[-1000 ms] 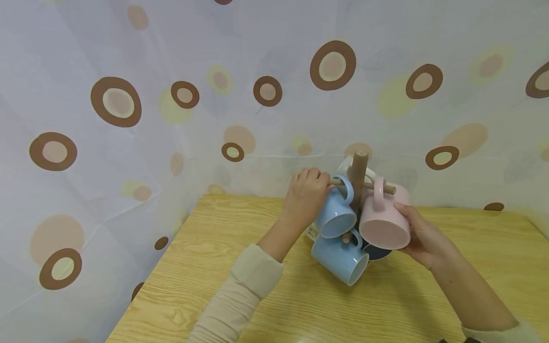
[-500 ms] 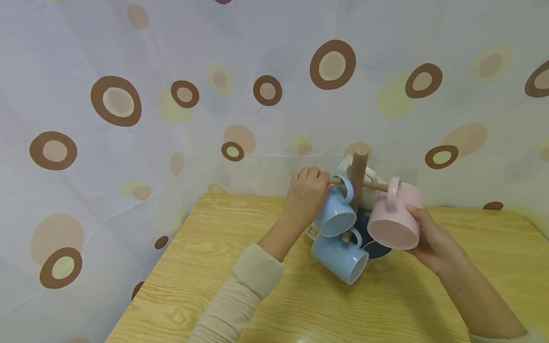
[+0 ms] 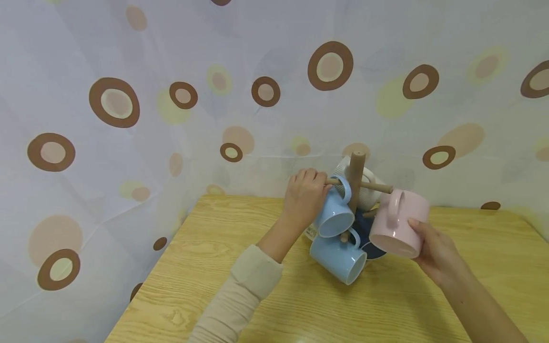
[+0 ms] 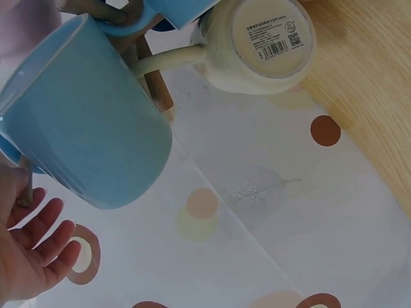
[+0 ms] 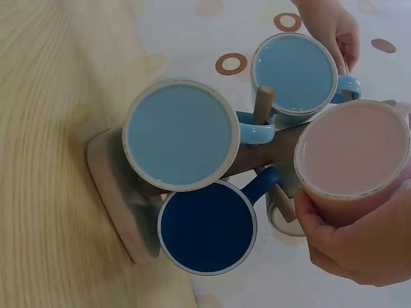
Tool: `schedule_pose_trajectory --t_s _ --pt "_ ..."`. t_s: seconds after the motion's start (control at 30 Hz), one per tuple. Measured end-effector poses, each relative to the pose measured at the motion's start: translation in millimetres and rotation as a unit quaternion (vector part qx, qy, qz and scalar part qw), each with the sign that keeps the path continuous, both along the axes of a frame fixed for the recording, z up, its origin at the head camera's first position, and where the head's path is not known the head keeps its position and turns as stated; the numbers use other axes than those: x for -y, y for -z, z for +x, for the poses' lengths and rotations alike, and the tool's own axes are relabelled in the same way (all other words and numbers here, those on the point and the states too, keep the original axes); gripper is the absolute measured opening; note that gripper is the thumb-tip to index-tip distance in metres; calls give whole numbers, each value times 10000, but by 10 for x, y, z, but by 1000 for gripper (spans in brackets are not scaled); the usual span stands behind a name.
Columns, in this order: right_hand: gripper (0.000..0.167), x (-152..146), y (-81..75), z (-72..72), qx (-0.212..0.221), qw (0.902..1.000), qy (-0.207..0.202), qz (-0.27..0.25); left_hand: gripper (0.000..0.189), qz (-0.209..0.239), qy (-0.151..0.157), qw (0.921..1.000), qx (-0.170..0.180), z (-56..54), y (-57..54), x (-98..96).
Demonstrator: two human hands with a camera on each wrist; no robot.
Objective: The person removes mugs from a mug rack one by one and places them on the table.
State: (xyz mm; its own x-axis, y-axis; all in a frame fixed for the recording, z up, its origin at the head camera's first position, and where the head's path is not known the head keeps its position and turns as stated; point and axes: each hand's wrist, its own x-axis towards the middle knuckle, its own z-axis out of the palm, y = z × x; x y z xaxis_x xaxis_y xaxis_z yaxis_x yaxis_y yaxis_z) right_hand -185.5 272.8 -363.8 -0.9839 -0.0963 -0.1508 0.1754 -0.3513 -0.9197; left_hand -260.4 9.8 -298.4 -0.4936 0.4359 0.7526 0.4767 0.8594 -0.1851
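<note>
Gripping pink mug point(image 3: 403, 227), right hand point(image 3: 439, 252) half curled

From my end, the head view fills mostly with a pale, lightly creased backdrop point(image 3: 274, 124), printed with brown rings point(image 3: 330, 65) and softer peach and yellow spots point(image 3: 463, 138), running from upper left to upper right. Below it I see a yellowish wood-grain desk point(image 3: 231, 228) across the lower middle and right, a faint sheen point(image 3: 302, 339) at the bottom edge.
</note>
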Motion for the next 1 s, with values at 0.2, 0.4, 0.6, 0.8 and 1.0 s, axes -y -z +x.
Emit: schedule_pose_trajectory --t_s 0.2,0.4,0.6,0.8,1.0 --pt "68 30 58 50 -284 9994 99 148 20 147 20 9999 65 25 -9 17" --pt "73 59 123 109 -660 9970 277 294 20 459 152 9986 218 57 9 80" --pt "54 90 183 145 -1071 9921 456 469 20 798 419 9956 238 161 70 156" --pt "46 143 242 162 -1628 9850 460 333 15 1010 721 9923 -10 257 181 194" --pt "50 186 256 183 -1966 9780 438 536 13 1129 1117 9871 -180 390 276 184"
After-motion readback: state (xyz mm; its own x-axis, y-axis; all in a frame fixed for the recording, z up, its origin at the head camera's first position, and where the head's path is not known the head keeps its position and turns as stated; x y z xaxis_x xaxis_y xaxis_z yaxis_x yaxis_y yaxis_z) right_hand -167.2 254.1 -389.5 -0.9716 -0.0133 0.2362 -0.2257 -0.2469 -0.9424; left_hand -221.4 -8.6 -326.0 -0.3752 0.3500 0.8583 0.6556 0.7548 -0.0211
